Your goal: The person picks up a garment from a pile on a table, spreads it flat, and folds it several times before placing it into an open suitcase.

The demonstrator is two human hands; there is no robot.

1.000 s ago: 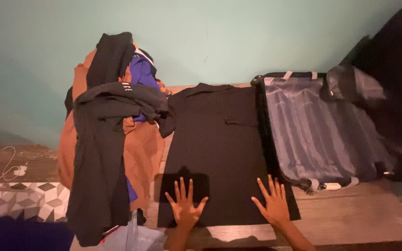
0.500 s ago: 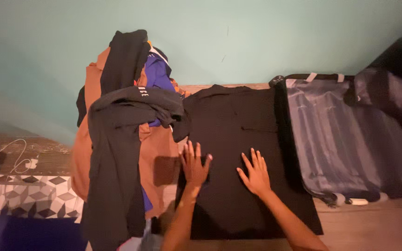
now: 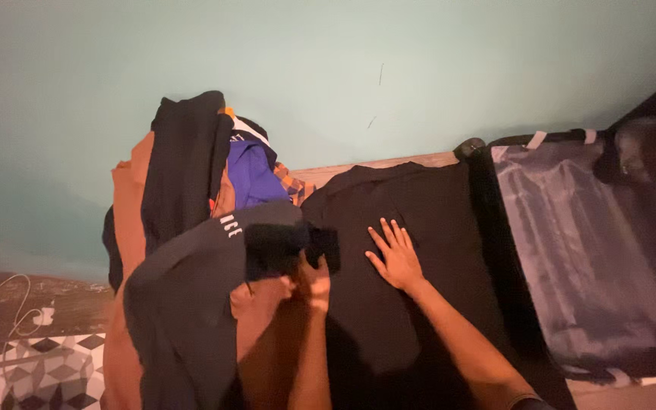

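Note:
A black shirt (image 3: 427, 220) lies spread flat on a wooden surface, collar toward the wall. My right hand (image 3: 395, 258) rests flat on its chest area, fingers spread. My left hand (image 3: 314, 279) grips the shirt's left sleeve (image 3: 290, 247) at the edge of the clothes pile; its fingers are partly hidden by the dark fabric. Both forearms reach up from the bottom of the view.
A heap of clothes (image 3: 191, 250) stands at the left: black, orange-brown and purple garments. An open suitcase (image 3: 594, 250) with grey lining lies at the right. A pale green wall (image 3: 343, 61) stands behind. A patterned tile floor (image 3: 24, 372) and a white cable (image 3: 17, 304) show at lower left.
Both hands slid up the shirt from its hem toward the chest. My left hand went from lying flat to gripping the left sleeve. The view moved closer and leftward.

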